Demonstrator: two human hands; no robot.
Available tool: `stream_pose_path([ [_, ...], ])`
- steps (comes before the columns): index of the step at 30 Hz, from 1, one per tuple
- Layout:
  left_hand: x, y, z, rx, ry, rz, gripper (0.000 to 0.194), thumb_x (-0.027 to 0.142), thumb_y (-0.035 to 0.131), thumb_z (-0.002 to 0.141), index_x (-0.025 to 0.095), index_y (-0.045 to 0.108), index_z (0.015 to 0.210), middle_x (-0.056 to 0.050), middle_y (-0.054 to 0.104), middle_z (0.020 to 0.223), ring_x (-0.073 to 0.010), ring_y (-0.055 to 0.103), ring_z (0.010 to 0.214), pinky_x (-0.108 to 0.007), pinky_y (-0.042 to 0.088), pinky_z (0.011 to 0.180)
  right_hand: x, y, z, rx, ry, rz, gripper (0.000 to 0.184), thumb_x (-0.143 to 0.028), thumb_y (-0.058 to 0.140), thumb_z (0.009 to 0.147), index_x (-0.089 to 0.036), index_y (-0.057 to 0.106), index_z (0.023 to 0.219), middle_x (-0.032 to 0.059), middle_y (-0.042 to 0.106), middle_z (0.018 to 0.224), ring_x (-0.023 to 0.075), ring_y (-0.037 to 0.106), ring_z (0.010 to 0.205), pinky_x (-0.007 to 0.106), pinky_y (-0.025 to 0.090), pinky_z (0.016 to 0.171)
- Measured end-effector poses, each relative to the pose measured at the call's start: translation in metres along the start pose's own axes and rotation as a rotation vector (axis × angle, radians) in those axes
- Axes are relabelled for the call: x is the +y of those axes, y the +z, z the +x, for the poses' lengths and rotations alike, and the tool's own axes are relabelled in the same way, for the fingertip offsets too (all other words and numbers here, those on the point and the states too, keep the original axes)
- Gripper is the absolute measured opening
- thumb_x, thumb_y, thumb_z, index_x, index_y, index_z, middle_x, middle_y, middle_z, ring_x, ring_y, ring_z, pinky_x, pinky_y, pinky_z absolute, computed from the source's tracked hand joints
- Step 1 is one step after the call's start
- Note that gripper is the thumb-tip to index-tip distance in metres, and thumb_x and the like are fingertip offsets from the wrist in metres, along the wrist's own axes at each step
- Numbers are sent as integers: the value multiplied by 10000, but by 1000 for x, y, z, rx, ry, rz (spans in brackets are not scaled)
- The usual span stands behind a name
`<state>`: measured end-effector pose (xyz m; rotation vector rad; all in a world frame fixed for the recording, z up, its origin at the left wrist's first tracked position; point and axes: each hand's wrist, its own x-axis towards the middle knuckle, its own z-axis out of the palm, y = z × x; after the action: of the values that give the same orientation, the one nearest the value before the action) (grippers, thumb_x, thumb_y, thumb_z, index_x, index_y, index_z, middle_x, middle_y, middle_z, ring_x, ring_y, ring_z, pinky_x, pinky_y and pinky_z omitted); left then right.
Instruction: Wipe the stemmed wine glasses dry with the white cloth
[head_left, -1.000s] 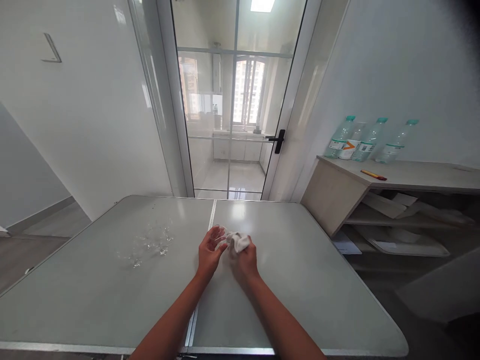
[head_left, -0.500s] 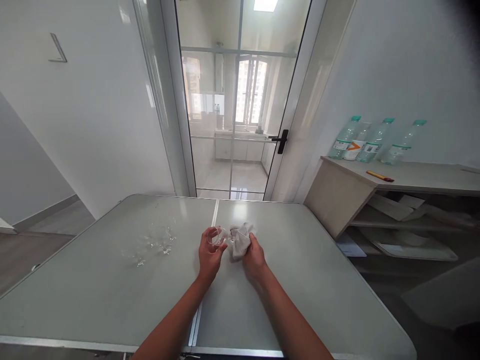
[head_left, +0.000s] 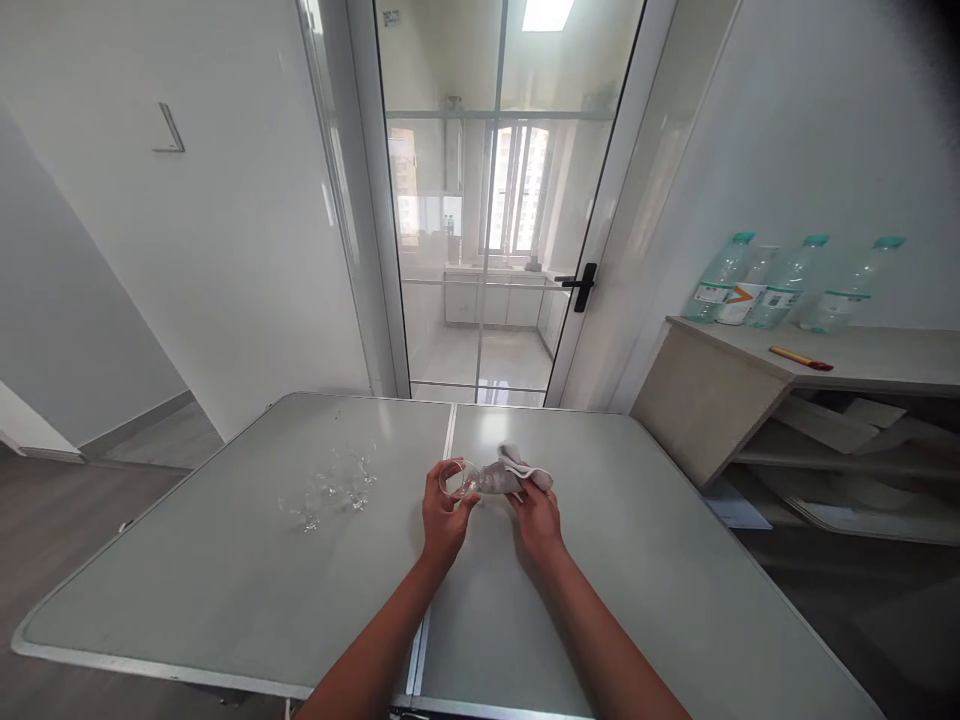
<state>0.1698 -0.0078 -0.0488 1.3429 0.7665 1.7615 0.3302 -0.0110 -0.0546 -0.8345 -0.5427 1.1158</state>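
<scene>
My left hand [head_left: 444, 522] is wrapped around the bowl of a clear drinking glass [head_left: 459, 482], which lies on its side with its rim toward the left. A pale grey-white cloth [head_left: 517, 468] is bunched in my right hand [head_left: 538, 516]. The cloth covers the glass's far end on the right, so the base there is hidden. Both hands are just above the middle of the table, close to each other. To the left, several clear glasses [head_left: 355, 490] stand grouped on the tabletop, their outlines faint.
The grey-green table [head_left: 225, 590] has a metal edge and a seam down its middle. Behind it stands a glass door with a black handle [head_left: 581, 286]. At right, a shelf unit [head_left: 705, 400] carries several plastic bottles [head_left: 780, 295] and a yellow-and-red pen-like object [head_left: 801, 358].
The cloth has shifted around the glass's right end, and my right hand has turned with it. My left hand keeps its hold on the glass. The whole view has swung slightly left.
</scene>
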Motion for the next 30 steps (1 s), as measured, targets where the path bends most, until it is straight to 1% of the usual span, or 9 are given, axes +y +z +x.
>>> stream_pose_path([
  [3, 0, -1, 1, 28, -2, 10, 610, 329, 816, 818, 260, 507, 1339, -134, 565, 1368, -278, 560, 1299, -411, 609, 938, 0, 5, -2, 83, 9, 3, 387, -410, 854, 692, -232, 786, 1028, 57, 769, 1116, 258, 675, 1048, 378, 531, 900],
  [7, 0, 1, 0, -4, -24, 7, 595, 326, 796, 837, 265, 503, 1351, -135, 562, 1355, -290, 545, 1322, -383, 619, 892, -14, 16, -12, -302, 188, 113, 512, -632, 673, 845, -210, 766, 1119, 129, 738, 1222, 312, 666, 1102, 437, 527, 892],
  [9, 0, 2, -1, 0, -21, 13, 595, 313, 784, 847, 266, 495, 1365, -137, 565, 1347, -292, 543, 1324, -374, 622, 877, -19, 16, -14, -408, 239, 135, 646, -748, 563, 865, -195, 757, 1135, 158, 731, 1225, 337, 660, 1112, 460, 525, 875],
  [11, 0, 3, -2, -4, 2, 25, 591, 293, 772, 853, 265, 492, 1374, -136, 573, 1336, -290, 556, 1311, -371, 627, 866, -19, 14, -14, -397, 267, 111, 629, -763, 603, 833, -194, 761, 1050, 146, 760, 1106, 323, 678, 1030, 443, 528, 843],
  [13, 0, 2, -3, -51, 48, 57, 562, 264, 763, 849, 256, 518, 1355, -131, 586, 1319, -290, 579, 1285, -391, 627, 886, -11, 11, -12, -346, 265, 63, 457, -628, 747, 801, -229, 744, 1023, 82, 772, 982, 266, 686, 895, 387, 526, 795],
  [18, -3, -2, -7, -366, 275, 278, 527, 159, 681, 882, 267, 563, 1384, -118, 628, 1273, -281, 626, 1217, -463, 571, 1008, 10, 10, -13, -359, 150, -146, 400, -284, 914, 639, -205, 765, 1002, 36, 759, 897, 202, 653, 781, 293, 502, 719],
  [20, -4, -3, -7, -414, 346, 321, 561, 134, 655, 892, 281, 544, 1422, -124, 631, 1290, -286, 618, 1236, -466, 546, 1038, 7, 11, -12, -351, 126, -191, 343, -281, 920, 612, -176, 775, 904, 33, 738, 804, 189, 626, 718, 281, 490, 674],
  [25, -6, -2, -3, -279, 270, 312, 575, 162, 723, 853, 273, 549, 1389, -115, 636, 1287, -294, 626, 1222, -458, 532, 1049, -7, 6, -7, -404, 213, -127, 418, -488, 875, 695, -169, 793, 952, 68, 741, 830, 200, 632, 702, 306, 496, 653],
  [30, -12, -3, -6, -419, 305, 362, 583, 141, 664, 889, 264, 510, 1438, -131, 615, 1321, -286, 596, 1269, -473, 505, 1083, 5, -8, 4, -289, 156, -245, 394, -418, 938, 591, -128, 794, 815, 36, 721, 709, 160, 580, 615, 269, 451, 594],
])
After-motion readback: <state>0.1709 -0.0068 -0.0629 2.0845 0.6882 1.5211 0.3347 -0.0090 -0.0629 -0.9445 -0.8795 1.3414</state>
